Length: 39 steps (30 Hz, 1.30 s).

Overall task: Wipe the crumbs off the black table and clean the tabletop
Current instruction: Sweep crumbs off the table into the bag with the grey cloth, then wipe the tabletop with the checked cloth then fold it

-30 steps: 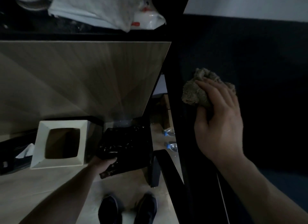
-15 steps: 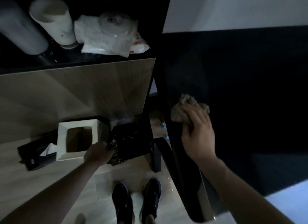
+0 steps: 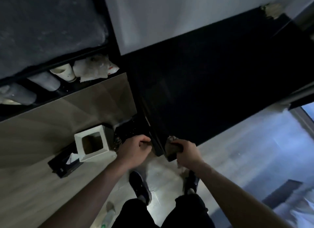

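Observation:
The black table (image 3: 212, 85) fills the middle and right of the head view, its near left corner just in front of me. My right hand (image 3: 186, 154) grips a crumpled brown cloth (image 3: 172, 147) at that corner, on the table's near edge. My left hand (image 3: 136, 151) is beside the same corner, fingers curled round the rim of a black bin bag (image 3: 129, 131) that sits below the table edge. The two hands are about a hand's width apart. No crumbs are discernible on the dark top.
A white square bin (image 3: 91, 144) stands left of the bag, with a black tissue box (image 3: 65, 163) beside it. A low shelf (image 3: 51, 98) holds cups (image 3: 63, 73) and plastic bags. Something brownish (image 3: 271, 10) lies at the table's far right corner. My shoes (image 3: 140, 185) are on the pale floor.
My right hand has dragged the cloth across the tabletop to the near left corner. My left hand has brought the bag rim up beside that corner. The view has pulled back.

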### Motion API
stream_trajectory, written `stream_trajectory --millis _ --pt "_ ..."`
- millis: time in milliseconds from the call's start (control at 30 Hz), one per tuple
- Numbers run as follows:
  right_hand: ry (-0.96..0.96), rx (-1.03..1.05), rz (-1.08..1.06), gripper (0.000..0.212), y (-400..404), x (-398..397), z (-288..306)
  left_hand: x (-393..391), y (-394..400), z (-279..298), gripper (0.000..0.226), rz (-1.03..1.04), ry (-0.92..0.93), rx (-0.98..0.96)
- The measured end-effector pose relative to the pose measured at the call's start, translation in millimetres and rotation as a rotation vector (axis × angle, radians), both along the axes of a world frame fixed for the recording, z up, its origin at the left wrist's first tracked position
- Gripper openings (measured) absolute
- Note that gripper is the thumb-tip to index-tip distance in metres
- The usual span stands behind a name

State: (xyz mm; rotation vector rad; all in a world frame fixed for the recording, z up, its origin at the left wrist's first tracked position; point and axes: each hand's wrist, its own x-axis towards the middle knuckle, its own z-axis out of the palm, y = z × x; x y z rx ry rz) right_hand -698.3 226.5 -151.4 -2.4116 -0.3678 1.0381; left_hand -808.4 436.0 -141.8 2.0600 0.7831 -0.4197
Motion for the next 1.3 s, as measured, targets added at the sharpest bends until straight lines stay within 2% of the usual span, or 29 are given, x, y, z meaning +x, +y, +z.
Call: stream_trajectory --millis 67,200,367,600,833,1133,1300 --pt "0.03 0.094 -0.12 0.061 -24 12 24 9 -24 20 0.034 -0.043 -0.01 0.008" --pt "0.088 0.327 -0.328 0.049 -93 39 81 34 -75 55 0.034 -0.03 -0.073 0.07" --pt "-0.03 0.41 -0.347 0.044 -197 95 132 79 -149 94 0.031 0.004 -0.213 0.062" --pt "-0.124 0.445 -0.391 0.039 -298 179 160 147 -241 148 0.029 0.041 -0.355 -0.082" --pt "-0.165 0.465 -0.383 0.039 -323 267 174 240 -257 177 0.027 0.058 -0.398 -0.115" --pt "-0.223 0.417 -0.431 0.04 -337 406 181 402 -264 171 0.025 0.116 -0.382 -0.278" --pt "-0.261 0.347 -0.419 0.045 -347 478 169 477 -267 176 0.026 0.045 -0.394 -0.281"
